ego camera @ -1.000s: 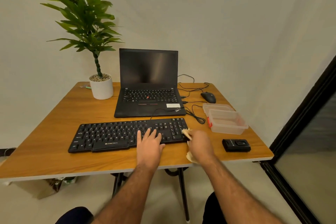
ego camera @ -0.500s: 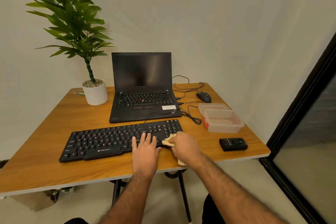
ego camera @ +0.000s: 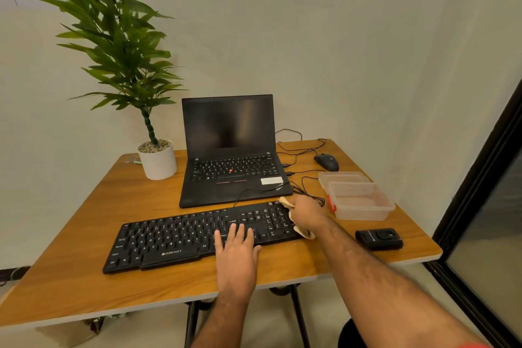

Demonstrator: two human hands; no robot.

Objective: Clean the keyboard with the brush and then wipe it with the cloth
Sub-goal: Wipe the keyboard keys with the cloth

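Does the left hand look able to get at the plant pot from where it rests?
Probably yes. The left hand lies flat on the keyboard, holding nothing, and only bare table shows between it and the plant pot.

Wooden table (ego camera: 84, 277) (black legs) against white walls (ego camera: 353, 65), dark door frame (ego camera: 480, 178) beside.

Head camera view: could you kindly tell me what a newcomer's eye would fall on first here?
The two hands at the black Zebronics keyboard near the wooden table's front edge: the left hand lies flat on the keys, while the right hand presses a beige cloth at its right end. Behind stand an open black laptop with a dark screen and a tall potted plant at the back left.
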